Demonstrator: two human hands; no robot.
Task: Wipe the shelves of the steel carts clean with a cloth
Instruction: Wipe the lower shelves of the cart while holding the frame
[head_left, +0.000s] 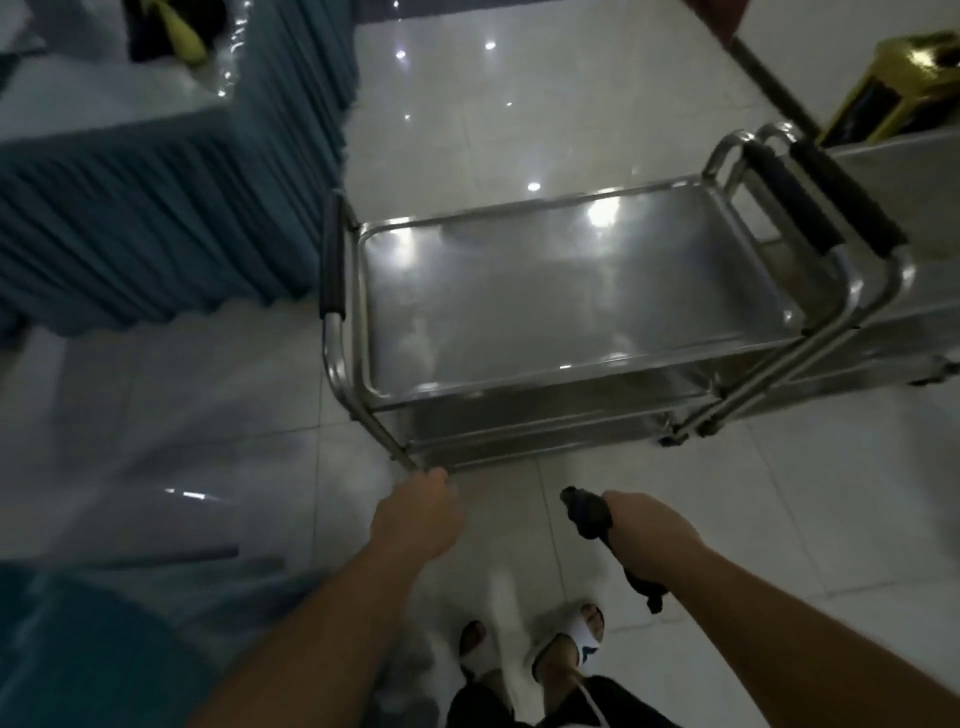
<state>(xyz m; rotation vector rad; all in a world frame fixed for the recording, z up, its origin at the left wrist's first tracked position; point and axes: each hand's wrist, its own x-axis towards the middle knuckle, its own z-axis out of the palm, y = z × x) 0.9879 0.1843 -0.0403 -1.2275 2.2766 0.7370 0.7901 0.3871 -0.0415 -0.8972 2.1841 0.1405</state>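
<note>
Glossy white floor tiles (519, 104) carry, from left, a blue-skirted worktop (156, 208) crowding the steel cart (545, 291), a rigid, slippery, probably easy-rolling unit; the left hand (418, 514) curls its grip at the lower frame leg, the right hand (649, 535) grips the soft, limp dark cloth (587, 512), and a second cart (883, 166) abuts on the right.

Both arms are stretched forward and down; the left hand (418, 514) is curled, the right hand (647, 535) clenched around a dark cloth (589, 514).

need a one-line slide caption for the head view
Person stands before a steel cart, right hand gripping a dark cloth, left hand near the cart's lower frame.
</note>
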